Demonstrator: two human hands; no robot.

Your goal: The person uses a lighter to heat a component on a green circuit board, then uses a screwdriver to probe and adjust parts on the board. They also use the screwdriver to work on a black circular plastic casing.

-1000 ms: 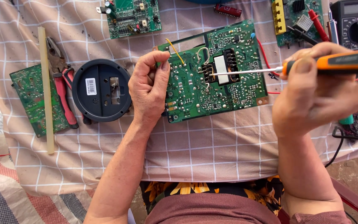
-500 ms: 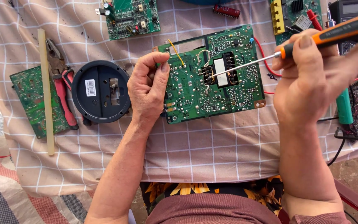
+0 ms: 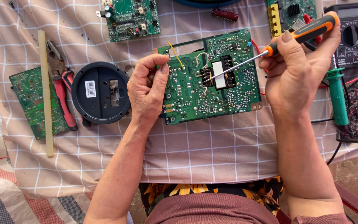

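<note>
Right hand (image 3: pixel 297 70), clenched on orange screwdriver (image 3: pixel 307 31), now tilted steeper, tip at centre-frame circuit board (image 3: pixel 212 79); left hand (image 3: pixel 148 89) still pinching its left edge.

Red-handled pliers (image 3: pixel 61 89), a pale stick (image 3: pixel 45 91) and a round black cover (image 3: pixel 101 93) lie on a checked cloth (image 3: pixel 212 149), flanked by spare green circuit boards (image 3: pixel 132 18), a multimeter (image 3: pixel 351 35) and a green-handled tool (image 3: pixel 338 99).

Single head camera looking straight down, close over the worktop (image 3: pixel 212 153), taking in both forearms and lap.
</note>
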